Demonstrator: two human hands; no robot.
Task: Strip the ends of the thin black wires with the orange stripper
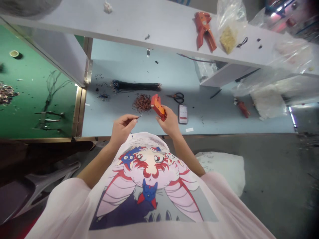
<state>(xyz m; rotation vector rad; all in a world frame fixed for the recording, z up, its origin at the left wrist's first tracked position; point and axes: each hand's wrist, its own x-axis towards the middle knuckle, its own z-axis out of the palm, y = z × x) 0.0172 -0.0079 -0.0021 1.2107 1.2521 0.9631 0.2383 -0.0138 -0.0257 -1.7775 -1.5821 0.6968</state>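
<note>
My left hand point(124, 127) pinches a thin dark wire point(139, 117) between thumb and fingertips, its end pointing toward the right. In my right hand point(169, 122) is an orange-red crimping tool point(158, 106), its head tilted up and to the left. The tool and the wire end are apart. Just beyond both hands lies a pile of small copper-coloured terminals point(142, 102), partly behind the tool's head. A long bundle of black wires point(139, 87) rests past the pile. Whether the tool's jaws are closed is too small to tell.
Black-handled scissors point(178, 97) and a phone point(183, 114) lie right of my hands. Another orange-red hand tool point(204, 31) sits on the white shelf point(124, 23) above the bench. A similar red tool point(243, 109) and plastic bags point(269, 99) are farther right. A metal-edged divider point(81, 109) stands left.
</note>
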